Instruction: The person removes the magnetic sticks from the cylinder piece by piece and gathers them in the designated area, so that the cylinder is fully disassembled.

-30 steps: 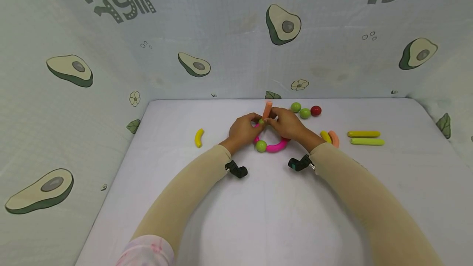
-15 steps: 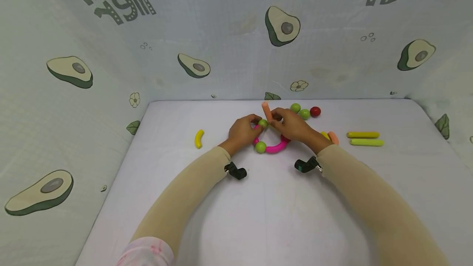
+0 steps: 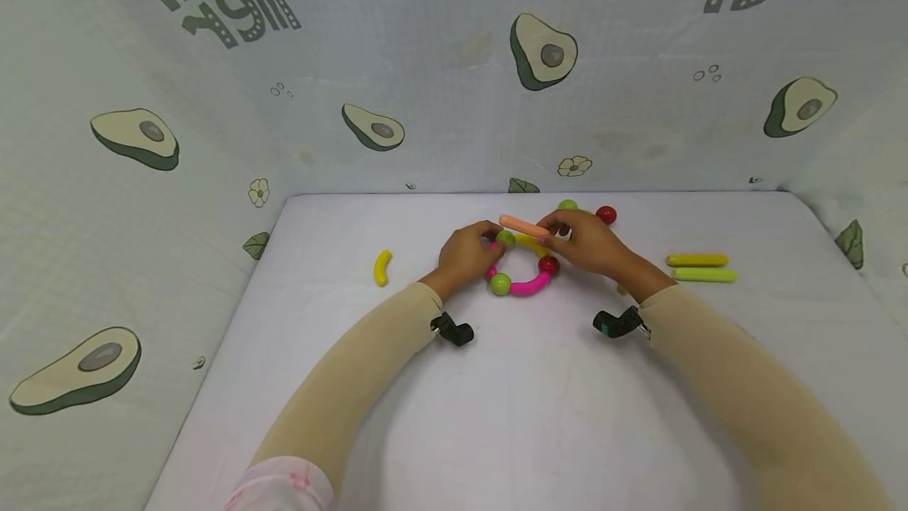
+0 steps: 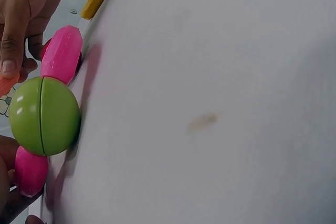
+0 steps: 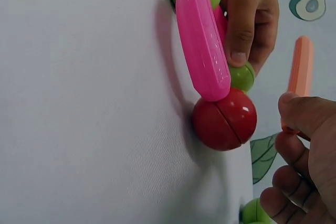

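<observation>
A ring of curved rods and balls lies on the table: a pink curved rod, a red ball, a yellow curved rod and two green balls. My left hand is at the ring's left side, pinching the far green ball between thumb and fingers. Between thumb and forefinger, my right hand holds a straight orange rod above the ring's far side. In the right wrist view the orange rod stands apart from the ring. The near green ball joins two pink rods.
On the left lies a small yellow curved rod. A straight yellow rod and a lime-green rod lie side by side at the right. Behind my right hand are a red ball and a green ball.
My right hand has drawn back to the right, away from the green ball. The orange rod has tipped from upright to nearly level, pointing left. My left hand stays in place.
</observation>
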A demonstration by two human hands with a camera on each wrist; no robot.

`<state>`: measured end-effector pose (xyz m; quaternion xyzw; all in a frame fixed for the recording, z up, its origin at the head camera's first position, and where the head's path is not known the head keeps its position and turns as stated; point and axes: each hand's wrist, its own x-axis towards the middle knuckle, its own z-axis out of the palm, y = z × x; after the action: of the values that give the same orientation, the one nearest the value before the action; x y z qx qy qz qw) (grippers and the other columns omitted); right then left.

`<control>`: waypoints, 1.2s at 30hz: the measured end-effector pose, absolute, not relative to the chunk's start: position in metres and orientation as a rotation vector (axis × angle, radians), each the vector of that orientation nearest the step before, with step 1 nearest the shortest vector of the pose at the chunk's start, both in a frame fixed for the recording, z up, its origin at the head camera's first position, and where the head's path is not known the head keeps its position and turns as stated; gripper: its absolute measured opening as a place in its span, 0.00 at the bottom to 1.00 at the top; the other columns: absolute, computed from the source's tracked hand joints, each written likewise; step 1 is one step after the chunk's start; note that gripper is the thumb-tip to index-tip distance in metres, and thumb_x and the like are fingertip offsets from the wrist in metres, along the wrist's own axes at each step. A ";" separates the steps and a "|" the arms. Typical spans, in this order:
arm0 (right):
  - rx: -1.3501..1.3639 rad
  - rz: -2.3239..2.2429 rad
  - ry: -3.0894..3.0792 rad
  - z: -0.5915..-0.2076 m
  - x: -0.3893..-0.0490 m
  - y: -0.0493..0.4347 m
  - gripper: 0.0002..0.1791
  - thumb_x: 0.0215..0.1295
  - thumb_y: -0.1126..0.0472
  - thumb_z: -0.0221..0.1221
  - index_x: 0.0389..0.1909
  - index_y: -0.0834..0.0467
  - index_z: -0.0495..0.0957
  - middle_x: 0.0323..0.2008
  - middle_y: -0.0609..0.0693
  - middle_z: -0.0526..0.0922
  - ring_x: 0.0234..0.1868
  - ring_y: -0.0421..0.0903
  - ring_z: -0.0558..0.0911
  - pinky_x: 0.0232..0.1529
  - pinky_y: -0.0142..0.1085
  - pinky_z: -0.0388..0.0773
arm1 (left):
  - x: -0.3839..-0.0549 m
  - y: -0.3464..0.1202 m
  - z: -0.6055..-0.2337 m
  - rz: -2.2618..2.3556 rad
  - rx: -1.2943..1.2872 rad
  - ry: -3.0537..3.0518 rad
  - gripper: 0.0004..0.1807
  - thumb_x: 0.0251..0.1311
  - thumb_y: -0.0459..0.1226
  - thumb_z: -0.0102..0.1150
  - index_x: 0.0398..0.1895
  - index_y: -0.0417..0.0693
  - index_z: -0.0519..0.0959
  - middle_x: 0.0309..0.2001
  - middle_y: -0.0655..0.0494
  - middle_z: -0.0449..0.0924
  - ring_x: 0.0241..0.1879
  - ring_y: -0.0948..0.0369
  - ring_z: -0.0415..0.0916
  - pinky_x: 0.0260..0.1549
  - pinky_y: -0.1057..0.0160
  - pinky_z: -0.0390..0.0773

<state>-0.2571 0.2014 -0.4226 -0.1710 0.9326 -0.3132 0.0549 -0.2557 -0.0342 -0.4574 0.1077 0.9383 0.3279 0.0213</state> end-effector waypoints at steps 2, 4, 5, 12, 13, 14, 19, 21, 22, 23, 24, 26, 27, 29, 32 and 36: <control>-0.520 -0.941 2.841 -0.423 -0.256 0.206 0.15 0.70 0.57 0.67 0.54 0.58 0.82 0.46 0.54 0.82 0.50 0.55 0.74 0.47 0.48 0.76 | -0.256 -0.034 -0.458 1.015 0.337 2.910 0.19 0.69 0.49 0.64 0.60 0.56 0.82 0.52 0.64 0.84 0.45 0.66 0.77 0.40 0.65 0.75; -0.503 -0.932 2.845 -0.422 -0.254 0.211 0.15 0.69 0.57 0.67 0.54 0.58 0.83 0.46 0.54 0.82 0.50 0.56 0.74 0.47 0.49 0.76 | -0.256 -0.035 -0.458 1.019 0.339 2.908 0.19 0.69 0.49 0.64 0.60 0.57 0.82 0.52 0.64 0.84 0.44 0.67 0.77 0.39 0.66 0.75; -0.489 -0.928 2.847 -0.422 -0.254 0.213 0.16 0.69 0.57 0.67 0.54 0.58 0.82 0.46 0.54 0.82 0.51 0.56 0.74 0.47 0.50 0.77 | -0.256 -0.035 -0.458 1.022 0.339 2.906 0.19 0.69 0.49 0.64 0.60 0.57 0.82 0.52 0.65 0.84 0.43 0.67 0.76 0.38 0.66 0.74; -0.432 -0.932 2.862 -0.418 -0.248 0.230 0.17 0.68 0.57 0.68 0.55 0.57 0.82 0.47 0.55 0.81 0.51 0.56 0.73 0.47 0.50 0.74 | -0.257 -0.035 -0.459 1.041 0.332 2.890 0.19 0.68 0.49 0.64 0.60 0.58 0.82 0.51 0.66 0.84 0.36 0.66 0.74 0.35 0.66 0.73; -0.431 -0.933 2.867 -0.417 -0.247 0.232 0.17 0.68 0.58 0.68 0.55 0.57 0.82 0.47 0.56 0.81 0.51 0.57 0.73 0.46 0.50 0.74 | -0.257 -0.035 -0.459 1.043 0.330 2.890 0.19 0.68 0.49 0.64 0.60 0.58 0.82 0.51 0.66 0.84 0.36 0.66 0.74 0.36 0.66 0.73; -0.428 -0.937 2.870 -0.416 -0.246 0.234 0.17 0.68 0.58 0.68 0.55 0.57 0.82 0.48 0.56 0.80 0.51 0.57 0.73 0.46 0.50 0.74 | -0.257 -0.035 -0.459 1.043 0.330 2.892 0.19 0.68 0.49 0.65 0.60 0.58 0.82 0.51 0.66 0.84 0.36 0.66 0.74 0.36 0.66 0.73; -0.397 -0.943 2.872 -0.415 -0.243 0.247 0.17 0.70 0.58 0.66 0.57 0.58 0.81 0.48 0.56 0.78 0.49 0.57 0.73 0.47 0.51 0.73 | -0.257 -0.036 -0.460 1.050 0.329 2.892 0.19 0.68 0.49 0.65 0.60 0.58 0.82 0.51 0.66 0.84 0.37 0.66 0.74 0.36 0.66 0.73; -0.379 -0.939 2.870 -0.415 -0.243 0.252 0.17 0.71 0.57 0.66 0.57 0.57 0.82 0.48 0.56 0.78 0.49 0.58 0.73 0.47 0.51 0.73 | -0.257 -0.036 -0.460 1.052 0.329 2.888 0.20 0.68 0.49 0.65 0.60 0.57 0.82 0.51 0.66 0.84 0.36 0.66 0.74 0.35 0.66 0.73; -0.375 -0.934 2.873 -0.415 -0.243 0.255 0.17 0.71 0.57 0.66 0.58 0.57 0.82 0.48 0.57 0.78 0.49 0.58 0.74 0.47 0.51 0.72 | -0.257 -0.036 -0.460 1.052 0.328 2.888 0.20 0.68 0.49 0.65 0.60 0.57 0.82 0.51 0.66 0.84 0.36 0.66 0.74 0.35 0.66 0.73; -0.364 -0.929 2.874 -0.415 -0.242 0.258 0.18 0.71 0.57 0.66 0.58 0.57 0.81 0.48 0.58 0.78 0.49 0.58 0.74 0.47 0.50 0.73 | -0.257 -0.035 -0.460 1.049 0.329 2.889 0.20 0.68 0.49 0.65 0.60 0.57 0.82 0.51 0.66 0.84 0.36 0.66 0.74 0.35 0.66 0.73; -0.349 -0.920 2.877 -0.414 -0.242 0.261 0.19 0.71 0.56 0.65 0.59 0.57 0.81 0.48 0.59 0.78 0.49 0.59 0.74 0.45 0.49 0.74 | -0.257 -0.036 -0.460 1.049 0.328 2.891 0.20 0.68 0.49 0.65 0.60 0.58 0.82 0.51 0.66 0.84 0.35 0.66 0.74 0.35 0.66 0.73; -0.315 -0.908 2.877 -0.413 -0.240 0.267 0.21 0.71 0.53 0.65 0.60 0.57 0.80 0.49 0.61 0.78 0.49 0.60 0.73 0.41 0.47 0.76 | -0.257 -0.036 -0.459 1.047 0.326 2.892 0.19 0.68 0.49 0.65 0.60 0.58 0.82 0.51 0.66 0.84 0.35 0.66 0.74 0.34 0.66 0.73; -0.297 -0.902 2.876 -0.413 -0.240 0.270 0.22 0.72 0.51 0.65 0.61 0.57 0.79 0.49 0.61 0.78 0.50 0.60 0.73 0.39 0.46 0.76 | -0.257 -0.036 -0.459 1.047 0.325 2.893 0.19 0.68 0.49 0.65 0.60 0.58 0.82 0.51 0.66 0.84 0.35 0.66 0.74 0.34 0.66 0.72; -0.253 -0.889 2.876 -0.413 -0.239 0.276 0.25 0.72 0.49 0.64 0.63 0.57 0.77 0.50 0.62 0.77 0.50 0.61 0.73 0.36 0.43 0.77 | -0.257 -0.036 -0.459 1.050 0.325 2.892 0.19 0.68 0.49 0.65 0.60 0.58 0.82 0.51 0.66 0.84 0.34 0.66 0.74 0.34 0.67 0.72; -0.211 -0.885 2.882 -0.413 -0.237 0.284 0.26 0.72 0.47 0.63 0.64 0.57 0.76 0.50 0.61 0.77 0.50 0.60 0.72 0.35 0.42 0.76 | -0.257 -0.036 -0.459 1.054 0.325 2.888 0.19 0.68 0.49 0.65 0.60 0.58 0.82 0.51 0.66 0.84 0.34 0.66 0.74 0.34 0.67 0.72; -0.212 -0.878 2.912 -0.416 -0.236 0.296 0.25 0.73 0.48 0.63 0.62 0.58 0.76 0.50 0.61 0.78 0.50 0.60 0.72 0.37 0.45 0.76 | -0.257 -0.036 -0.459 1.046 0.324 2.888 0.19 0.68 0.49 0.65 0.60 0.58 0.82 0.51 0.65 0.84 0.35 0.66 0.74 0.34 0.66 0.73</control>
<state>-0.2363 0.2960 -0.4161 -0.0694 0.9541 -0.2877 0.0466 -0.2566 -0.0362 -0.4587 0.1049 0.9347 0.3386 0.0263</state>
